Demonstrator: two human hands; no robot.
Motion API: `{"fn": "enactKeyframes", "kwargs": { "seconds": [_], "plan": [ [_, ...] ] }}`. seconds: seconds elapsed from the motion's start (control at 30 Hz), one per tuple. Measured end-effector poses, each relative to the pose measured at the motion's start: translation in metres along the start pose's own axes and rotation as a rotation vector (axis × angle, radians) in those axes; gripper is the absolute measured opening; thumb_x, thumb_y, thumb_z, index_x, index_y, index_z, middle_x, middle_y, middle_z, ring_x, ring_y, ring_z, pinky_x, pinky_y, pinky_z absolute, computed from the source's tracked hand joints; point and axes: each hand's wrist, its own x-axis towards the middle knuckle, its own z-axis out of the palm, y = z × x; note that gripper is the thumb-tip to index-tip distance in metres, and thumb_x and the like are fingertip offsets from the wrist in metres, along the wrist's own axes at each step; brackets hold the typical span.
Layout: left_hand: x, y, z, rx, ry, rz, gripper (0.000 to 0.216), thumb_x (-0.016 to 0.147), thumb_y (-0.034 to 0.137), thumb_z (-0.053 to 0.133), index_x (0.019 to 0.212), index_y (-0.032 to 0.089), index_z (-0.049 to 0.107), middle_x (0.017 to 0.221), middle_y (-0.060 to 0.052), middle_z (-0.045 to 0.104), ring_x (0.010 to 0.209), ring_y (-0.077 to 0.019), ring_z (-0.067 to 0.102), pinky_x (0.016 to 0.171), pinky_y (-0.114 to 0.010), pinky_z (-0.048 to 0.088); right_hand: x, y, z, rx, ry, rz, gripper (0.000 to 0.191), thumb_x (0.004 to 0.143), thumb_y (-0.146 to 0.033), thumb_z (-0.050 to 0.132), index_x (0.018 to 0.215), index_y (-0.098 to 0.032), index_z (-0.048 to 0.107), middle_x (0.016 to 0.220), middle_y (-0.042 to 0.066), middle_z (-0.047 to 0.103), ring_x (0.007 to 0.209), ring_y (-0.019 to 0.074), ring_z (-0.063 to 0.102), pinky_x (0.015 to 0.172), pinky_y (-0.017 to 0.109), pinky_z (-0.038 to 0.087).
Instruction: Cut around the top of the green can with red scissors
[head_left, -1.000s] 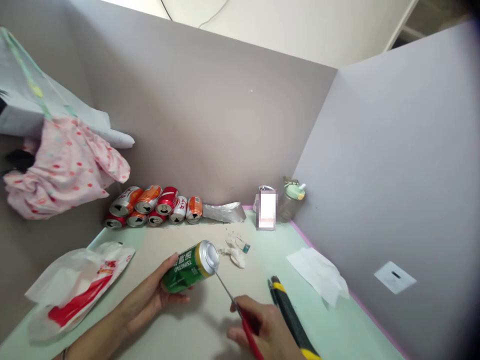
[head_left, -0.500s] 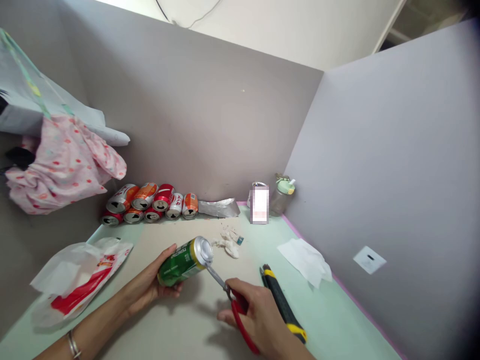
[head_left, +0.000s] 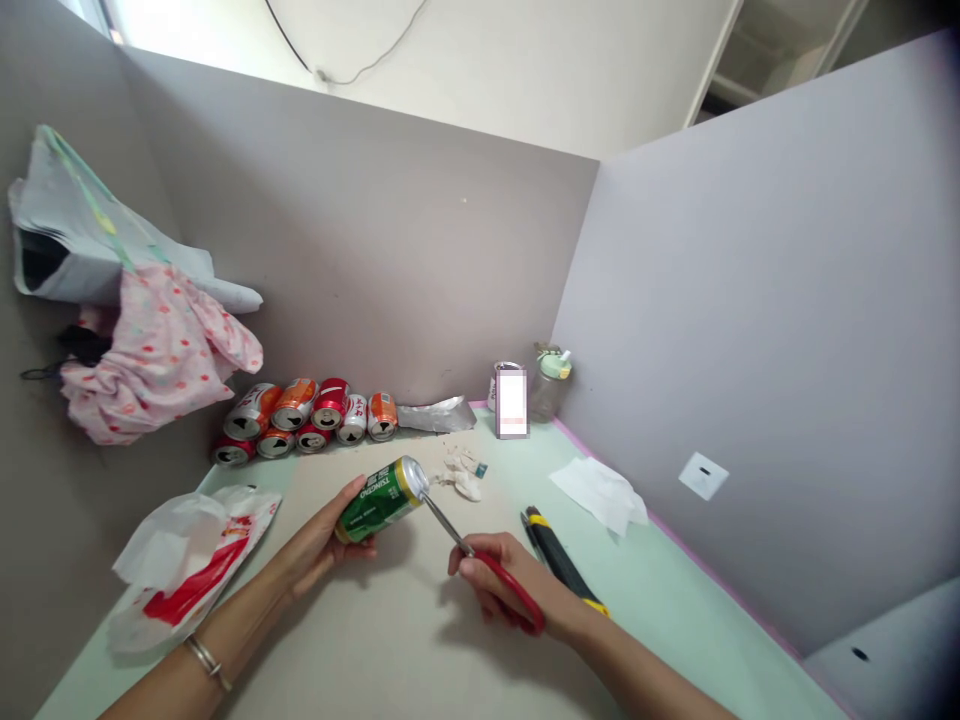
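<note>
A green Tsingtao can (head_left: 379, 502) is tilted above the table, its silver end facing up and to the right. Wrapped round the can's lower body is my left hand (head_left: 330, 540), its far fingers partly hidden behind the can. My right hand (head_left: 502, 580) grips red-handled scissors (head_left: 517, 592). The metal blades point up and left, and their tip is at the can's rim by the silver end. Whether the tip has pierced the metal I cannot tell.
Several empty cans (head_left: 330, 405) are stacked along the back wall beside a cut metal sheet (head_left: 436, 415). A black-and-yellow utility knife (head_left: 562, 560) lies right of my right hand. Around are crumpled tissue (head_left: 465, 485), white paper (head_left: 600, 495), a plastic bag (head_left: 195, 570) and a bottle (head_left: 553, 390).
The scissors have turned flatter in my right hand, with the handles swung right, and their tip stays at the can's rim. My view has shifted somewhat. My left hand keeps hold of the can.
</note>
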Motion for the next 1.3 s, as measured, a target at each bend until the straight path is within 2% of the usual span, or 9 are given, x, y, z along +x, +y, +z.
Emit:
{"fn": "enactKeyframes", "kwargs": {
  "seconds": [0.1, 0.17, 0.4, 0.57, 0.63, 0.77, 1.03, 1.17, 1.3],
  "plan": [
    [0.001, -0.001, 0.002, -0.017, -0.015, -0.061, 0.029, 0.093, 0.04, 0.063, 0.097, 0.012, 0.069, 0.065, -0.007, 0.071, 0.049, -0.0186, 0.067, 0.046, -0.028, 0.061, 0.001, -0.009, -0.004, -0.124, 0.156, -0.025, 0.039, 0.082, -0.059, 0.071, 0.079, -0.021, 0.062, 0.06, -0.006, 0.037, 0.057, 0.0112, 0.03, 0.054, 0.023, 0.029],
    [0.001, -0.002, 0.004, -0.031, -0.03, -0.091, 0.033, 0.095, 0.043, 0.06, 0.097, 0.011, 0.069, 0.065, -0.007, 0.071, 0.047, -0.0182, 0.066, 0.044, -0.027, 0.059, 0.002, -0.013, -0.005, -0.18, 0.209, -0.038, 0.035, 0.08, -0.053, 0.076, 0.076, -0.021, 0.062, 0.062, -0.006, 0.035, 0.061, 0.0123, 0.025, 0.056, 0.024, 0.026],
    [0.003, -0.004, 0.009, -0.062, 0.008, -0.116, 0.036, 0.096, 0.043, 0.058, 0.096, 0.009, 0.069, 0.065, -0.009, 0.071, 0.047, -0.0184, 0.065, 0.046, -0.031, 0.06, 0.002, -0.006, 0.004, -0.201, 0.138, -0.034, 0.035, 0.083, -0.053, 0.072, 0.084, -0.019, 0.067, 0.06, -0.007, 0.036, 0.061, 0.0121, 0.028, 0.055, 0.024, 0.026],
    [0.002, -0.012, 0.011, -0.104, 0.05, -0.014, 0.034, 0.092, 0.043, 0.065, 0.111, 0.015, 0.069, 0.107, -0.011, 0.076, 0.085, -0.0217, 0.073, 0.073, -0.031, 0.062, -0.005, -0.004, 0.001, -0.065, 0.055, 0.017, 0.039, 0.085, -0.057, 0.069, 0.087, -0.017, 0.065, 0.06, -0.007, 0.036, 0.058, 0.01, 0.03, 0.051, 0.022, 0.025],
    [0.002, -0.014, 0.01, -0.056, 0.008, 0.062, 0.039, 0.087, 0.047, 0.071, 0.116, 0.02, 0.068, 0.118, -0.007, 0.073, 0.095, -0.021, 0.071, 0.074, -0.025, 0.058, -0.007, -0.002, -0.001, 0.069, -0.001, 0.076, 0.044, 0.088, -0.061, 0.063, 0.09, -0.017, 0.064, 0.058, -0.007, 0.038, 0.052, 0.0086, 0.034, 0.046, 0.019, 0.026],
    [0.003, -0.011, 0.007, 0.08, -0.06, 0.08, 0.05, 0.074, 0.051, 0.081, 0.113, 0.024, 0.068, 0.102, -0.001, 0.075, 0.081, -0.017, 0.069, 0.062, -0.019, 0.05, -0.009, 0.006, -0.003, 0.251, -0.087, 0.145, 0.051, 0.088, -0.068, 0.059, 0.097, -0.017, 0.062, 0.051, -0.009, 0.042, 0.041, 0.0075, 0.04, 0.036, 0.015, 0.031],
    [0.002, -0.011, 0.011, 0.021, 0.005, 0.017, 0.033, 0.075, 0.042, 0.083, 0.101, 0.023, 0.075, 0.095, 0.0, 0.074, 0.084, -0.0147, 0.067, 0.068, -0.018, 0.054, -0.008, 0.011, -0.004, 0.299, -0.126, 0.065, 0.054, 0.09, -0.068, 0.057, 0.101, -0.014, 0.062, 0.057, -0.006, 0.048, 0.044, 0.0051, 0.043, 0.038, 0.011, 0.032],
    [0.003, -0.011, 0.012, -0.069, 0.086, 0.005, 0.026, 0.073, 0.037, 0.085, 0.089, 0.02, 0.075, 0.091, -0.002, 0.073, 0.083, -0.0187, 0.067, 0.07, -0.027, 0.059, -0.011, 0.004, -0.004, 0.415, -0.197, 0.038, 0.048, 0.09, -0.061, 0.063, 0.108, -0.016, 0.059, 0.059, -0.008, 0.046, 0.048, 0.0056, 0.045, 0.049, 0.016, 0.043],
    [0.003, -0.01, 0.011, -0.047, 0.116, -0.014, 0.029, 0.075, 0.04, 0.082, 0.093, 0.018, 0.073, 0.094, -0.006, 0.071, 0.081, -0.0221, 0.067, 0.065, -0.034, 0.062, -0.013, -0.002, -0.003, 0.452, -0.206, 0.031, 0.048, 0.092, -0.059, 0.062, 0.116, -0.017, 0.057, 0.059, -0.009, 0.044, 0.048, 0.0056, 0.042, 0.059, 0.024, 0.05]
  ]
}}
